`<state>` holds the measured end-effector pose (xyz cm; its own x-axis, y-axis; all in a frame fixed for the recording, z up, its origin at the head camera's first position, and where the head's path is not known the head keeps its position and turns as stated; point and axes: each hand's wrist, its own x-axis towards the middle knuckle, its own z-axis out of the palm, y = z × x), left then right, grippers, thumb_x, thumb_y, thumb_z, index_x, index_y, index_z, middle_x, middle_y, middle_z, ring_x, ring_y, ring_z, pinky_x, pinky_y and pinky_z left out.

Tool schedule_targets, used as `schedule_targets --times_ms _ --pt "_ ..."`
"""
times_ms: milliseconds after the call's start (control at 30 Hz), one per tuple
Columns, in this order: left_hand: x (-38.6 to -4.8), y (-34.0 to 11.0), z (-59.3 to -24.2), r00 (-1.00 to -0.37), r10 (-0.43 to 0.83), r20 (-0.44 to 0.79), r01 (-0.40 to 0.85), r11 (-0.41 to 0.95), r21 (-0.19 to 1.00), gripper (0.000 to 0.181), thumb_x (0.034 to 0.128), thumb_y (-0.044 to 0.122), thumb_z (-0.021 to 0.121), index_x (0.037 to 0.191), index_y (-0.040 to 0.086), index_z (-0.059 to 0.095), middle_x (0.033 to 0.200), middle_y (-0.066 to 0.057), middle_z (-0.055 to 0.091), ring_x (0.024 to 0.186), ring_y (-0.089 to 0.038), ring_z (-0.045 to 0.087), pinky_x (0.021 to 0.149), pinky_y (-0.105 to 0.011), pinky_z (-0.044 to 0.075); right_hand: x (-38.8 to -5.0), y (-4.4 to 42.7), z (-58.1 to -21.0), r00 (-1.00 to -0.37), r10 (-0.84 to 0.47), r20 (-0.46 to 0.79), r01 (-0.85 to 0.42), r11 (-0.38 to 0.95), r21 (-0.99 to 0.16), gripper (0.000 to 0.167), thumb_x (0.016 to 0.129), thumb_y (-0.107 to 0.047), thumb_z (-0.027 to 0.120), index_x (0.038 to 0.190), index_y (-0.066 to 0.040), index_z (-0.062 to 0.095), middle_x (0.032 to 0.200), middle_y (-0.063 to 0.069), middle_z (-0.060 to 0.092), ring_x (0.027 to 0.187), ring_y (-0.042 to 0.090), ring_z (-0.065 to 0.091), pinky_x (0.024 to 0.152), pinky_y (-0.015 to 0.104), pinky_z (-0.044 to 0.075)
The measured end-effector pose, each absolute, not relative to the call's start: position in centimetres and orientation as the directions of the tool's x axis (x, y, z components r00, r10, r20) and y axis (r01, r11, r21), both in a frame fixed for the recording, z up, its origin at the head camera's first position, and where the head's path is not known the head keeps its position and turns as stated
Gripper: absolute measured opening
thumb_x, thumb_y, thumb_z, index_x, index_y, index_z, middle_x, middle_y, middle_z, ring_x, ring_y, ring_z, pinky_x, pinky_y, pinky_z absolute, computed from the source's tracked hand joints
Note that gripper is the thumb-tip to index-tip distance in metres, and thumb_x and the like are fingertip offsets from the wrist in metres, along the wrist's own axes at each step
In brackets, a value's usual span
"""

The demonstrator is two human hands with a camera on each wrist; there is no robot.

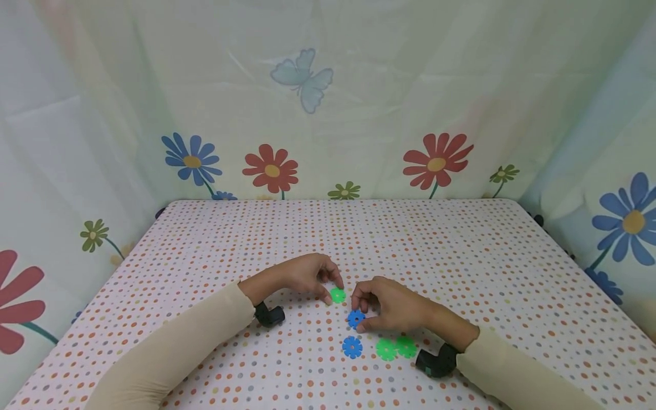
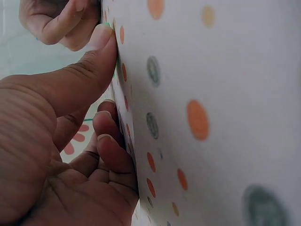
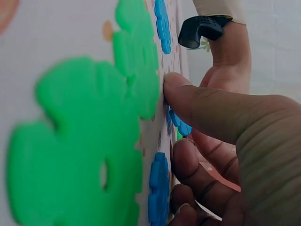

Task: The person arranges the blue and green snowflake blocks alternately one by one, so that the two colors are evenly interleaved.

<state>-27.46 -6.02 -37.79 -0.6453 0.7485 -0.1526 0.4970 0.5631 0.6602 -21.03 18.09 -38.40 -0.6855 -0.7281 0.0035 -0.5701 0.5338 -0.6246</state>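
Note:
In the head view a green notched flower disc [image 1: 337, 295] lies on the table between the thumb and fingertips of my left hand [image 1: 310, 274], which pinches it at the edges. In the left wrist view the thumb [image 2: 91, 61] hides most of it. My right hand [image 1: 397, 303] pinches a blue notched flower disc [image 1: 356, 319] between thumb and forefinger, just nearer to me than the green one. In the right wrist view this blue disc [image 3: 181, 125] shows tilted behind the thumb. Another blue disc [image 3: 160, 188] lies under that hand's fingers.
On the dotted tablecloth [image 1: 246, 353], a loose blue disc [image 1: 352, 347] lies nearer to me. Two green discs [image 1: 386, 349] touch or overlap beside the right wrist. A black wrist camera [image 1: 270, 315] sits on each wrist. Flowered curtains [image 1: 353, 142] enclose the table's back and sides.

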Motion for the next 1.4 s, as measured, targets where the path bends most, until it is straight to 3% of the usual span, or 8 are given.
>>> schedule_targets --times_ms 233,733,1067,1400 --pt "-27.4 -6.0 -37.7 -0.65 0.744 -0.156 0.501 0.574 0.648 0.026 0.0772 0.014 0.085 0.099 0.022 0.073 0.106 0.008 0.063 0.093 -0.01 0.053 0.088 -0.027 0.045 -21.0 18.0 -38.3 -0.696 -0.718 -0.003 -0.563 0.549 -0.618 0.028 0.078 -0.029 0.085 0.094 -0.024 0.062 0.084 -0.009 0.06 0.073 0.006 0.054 0.069 0.021 0.044" --pt "-27.0 -5.7 -37.8 -0.643 0.753 -0.141 0.535 0.574 0.62 0.023 0.0793 0.012 0.083 0.096 0.019 0.069 0.1 0.006 0.062 0.092 -0.009 0.054 0.087 -0.026 0.046 -20.9 18.2 -38.6 -0.696 -0.718 -0.012 -0.526 0.521 -0.672 0.027 0.078 -0.028 0.084 0.096 -0.025 0.064 0.078 -0.011 0.062 0.069 0.005 0.055 0.068 0.022 0.045" --pt "-24.6 -5.9 -36.9 -0.652 0.755 -0.071 0.61 0.579 0.541 0.022 0.0852 0.006 0.076 0.098 0.019 0.064 0.089 0.01 0.063 0.072 -0.004 0.057 0.068 -0.019 0.048 -20.9 18.0 -38.5 -0.7 -0.714 -0.008 -0.526 0.522 -0.671 0.026 0.078 -0.029 0.085 0.095 -0.026 0.066 0.076 -0.013 0.061 0.073 0.005 0.056 0.075 0.023 0.046" --pt "-24.1 -6.0 -36.6 -0.649 0.758 -0.065 0.636 0.588 0.501 0.02 0.0872 0.011 0.075 0.102 0.019 0.064 0.09 0.004 0.067 0.067 -0.005 0.057 0.066 -0.021 0.048 -20.9 18.0 -38.6 -0.687 -0.727 0.011 -0.544 0.504 -0.671 0.024 0.08 -0.028 0.083 0.099 -0.025 0.07 0.078 -0.013 0.062 0.074 0.004 0.057 0.077 0.022 0.048"
